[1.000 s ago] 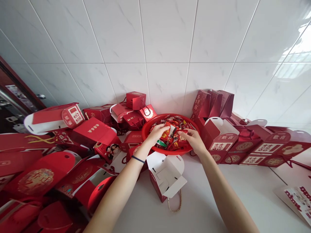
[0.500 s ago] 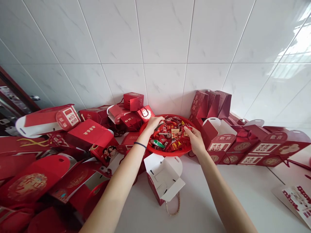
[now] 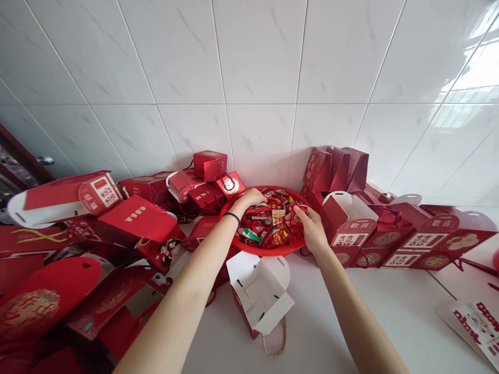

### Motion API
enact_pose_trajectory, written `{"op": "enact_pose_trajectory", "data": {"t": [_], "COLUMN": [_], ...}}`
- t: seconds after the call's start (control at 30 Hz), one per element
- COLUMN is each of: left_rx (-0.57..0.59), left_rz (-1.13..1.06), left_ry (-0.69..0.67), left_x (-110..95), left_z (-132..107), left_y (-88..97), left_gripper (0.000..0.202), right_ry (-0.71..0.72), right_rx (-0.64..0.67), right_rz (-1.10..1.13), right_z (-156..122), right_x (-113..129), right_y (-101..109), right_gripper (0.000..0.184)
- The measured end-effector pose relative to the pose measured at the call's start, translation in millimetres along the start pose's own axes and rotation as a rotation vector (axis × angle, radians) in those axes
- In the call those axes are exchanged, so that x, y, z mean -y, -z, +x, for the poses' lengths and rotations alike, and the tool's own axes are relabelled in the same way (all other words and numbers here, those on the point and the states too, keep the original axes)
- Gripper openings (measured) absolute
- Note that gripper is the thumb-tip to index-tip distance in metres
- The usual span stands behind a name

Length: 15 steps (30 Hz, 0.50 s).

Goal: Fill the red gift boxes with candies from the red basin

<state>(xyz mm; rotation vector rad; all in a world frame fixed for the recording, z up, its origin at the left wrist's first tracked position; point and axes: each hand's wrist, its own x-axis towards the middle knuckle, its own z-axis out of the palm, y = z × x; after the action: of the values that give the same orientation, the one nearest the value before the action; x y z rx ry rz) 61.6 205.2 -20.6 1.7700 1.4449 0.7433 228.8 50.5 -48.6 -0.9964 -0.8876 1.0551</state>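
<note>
1. Candies (image 3: pixel 279 235), too many and too overlapped for us to count, lie piled inside one round red plastic basin (image 3: pixel 298 245), mostly in red wrappers; among them we pick out one green-and-white wrapper (image 3: pixel 249 235) and one tan packet (image 3: pixel 278 216).
2. Two bare hands work there. The right hand (image 3: pixel 314 228), over the basin's right side, grasps a red-wrapped candy (image 3: pixel 293 217) between thumb and fingers.
3. The left hand (image 3: pixel 251 198) dips into the basin's far left part; its fingertips are partly hidden, so we cannot tell whether they grip anything. One dark band (image 3: pixel 233 216) circles that wrist.
4. Just in front of the basin we see one open gift box (image 3: pixel 257 291), its white inside facing up, with one rope handle (image 3: pixel 276 353) lying on the white tabletop (image 3: pixel 319 311).
5. To the right, we count three tall red boxes (image 3: pixel 339 169) in a row by the wall, and nearer, stacked double-happiness boxes (image 3: pixel 350 234) showing three white character panels.
6. To the left sprawls a heap of red gift boxes (image 3: pixel 134 218), too jumbled to count; one bears two cartoon figures (image 3: pixel 170 252), and one small box (image 3: pixel 210 164) tops the pile near the tiled wall (image 3: pixel 261 62).
7. At the lower right lies one printed card (image 3: pixel 477 327).
</note>
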Motion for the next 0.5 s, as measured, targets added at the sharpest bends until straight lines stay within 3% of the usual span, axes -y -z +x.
{"op": "enact_pose_trajectory", "data": {"t": [0.3, 0.5], "left_rx": [0.22, 0.203], "left_rz": [0.175, 0.187], "left_ry": [-0.006, -0.066], "left_x": [-4.0, -7.9], "left_z": [-15.7, -25.3], "left_y": [9.1, 5.7], "left_gripper": [0.016, 0.011], "right_ry": [-0.014, 0.002], "right_rx": [0.015, -0.011], "right_rz": [-0.003, 0.032], "right_z": [-1.1, -0.6], "right_x": [2.1, 0.8], "right_y": [1.0, 2.5], "right_gripper": [0.044, 0.037]}}
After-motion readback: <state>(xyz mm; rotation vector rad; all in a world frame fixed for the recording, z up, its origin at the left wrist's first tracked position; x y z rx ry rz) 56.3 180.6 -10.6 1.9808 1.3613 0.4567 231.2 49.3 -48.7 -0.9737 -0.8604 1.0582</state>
